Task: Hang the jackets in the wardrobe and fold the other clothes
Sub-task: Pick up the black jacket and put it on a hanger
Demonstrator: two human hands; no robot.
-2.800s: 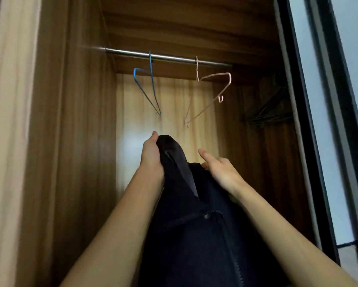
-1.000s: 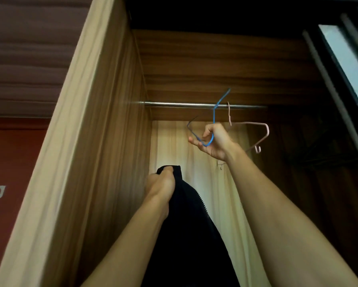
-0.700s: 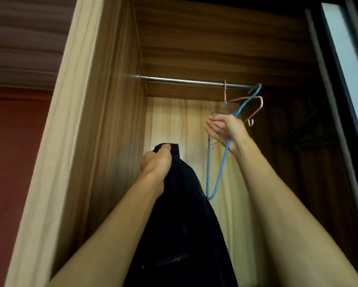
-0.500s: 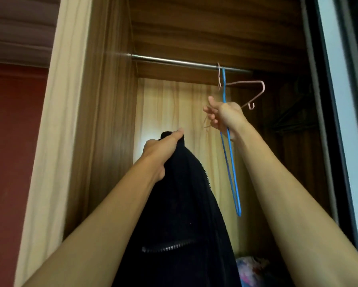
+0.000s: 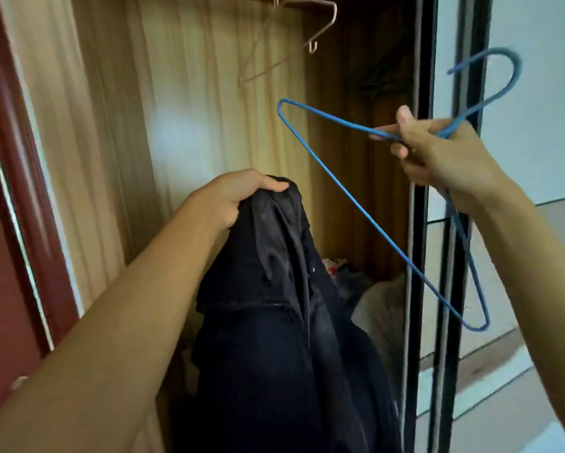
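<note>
A dark navy jacket (image 5: 274,338) hangs down in front of the open wardrobe (image 5: 183,93), bunched at its top in my left hand (image 5: 238,197). My right hand (image 5: 438,155) grips a blue wire hanger (image 5: 349,204) near its neck, off the rail. The hanger's hook points up and right, its triangle spreading left and down beside the jacket. Hanger and jacket are apart.
A pink wire hanger (image 5: 294,31) hangs at the top of the wardrobe. Several crumpled clothes (image 5: 366,289) lie on the wardrobe floor. A black sliding-door frame (image 5: 421,223) stands just right of the opening. A red-brown door frame (image 5: 9,158) is at the left.
My right hand has taken the blue hanger off the rail and brought it down and to the right. The view has dropped; the rail is out of sight. My left hand still holds the jacket.
</note>
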